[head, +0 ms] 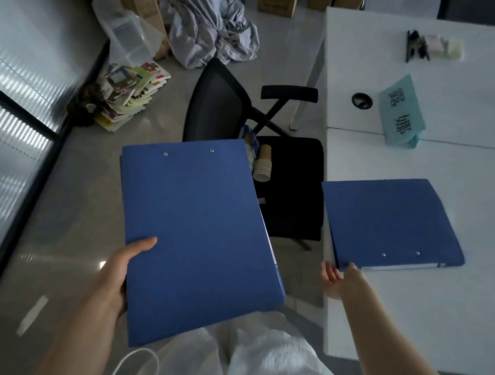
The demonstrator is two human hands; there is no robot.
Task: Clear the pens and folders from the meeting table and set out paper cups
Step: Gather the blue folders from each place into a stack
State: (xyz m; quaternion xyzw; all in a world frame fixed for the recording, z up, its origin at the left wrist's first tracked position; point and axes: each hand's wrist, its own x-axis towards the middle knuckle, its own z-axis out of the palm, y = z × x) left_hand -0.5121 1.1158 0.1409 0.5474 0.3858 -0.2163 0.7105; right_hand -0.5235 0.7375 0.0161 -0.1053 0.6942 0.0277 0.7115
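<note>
- White tabletop (439, 308) fills the right side, a seam running across it.
- Blue folder (392, 224) lies flat at the near left edge, one corner hanging over.
- Teal name card (402, 114) stands on the seam, beside a round cable hole (362, 100).
- Black clips and pale sticky notes (432, 48) sit at the far end.

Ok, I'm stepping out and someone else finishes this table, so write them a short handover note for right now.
Left hand grips one blue folder, held off the table over the floor.
Right hand is open, reaching the near corner of the second blue folder, which lies flat on the white table.
Paper cups are stacked on the black chair, none set out yet.
Dark items that may be pens lie at the table's far end.
Done: one folder lifted. Left: second folder, pens, then cups.
</note>
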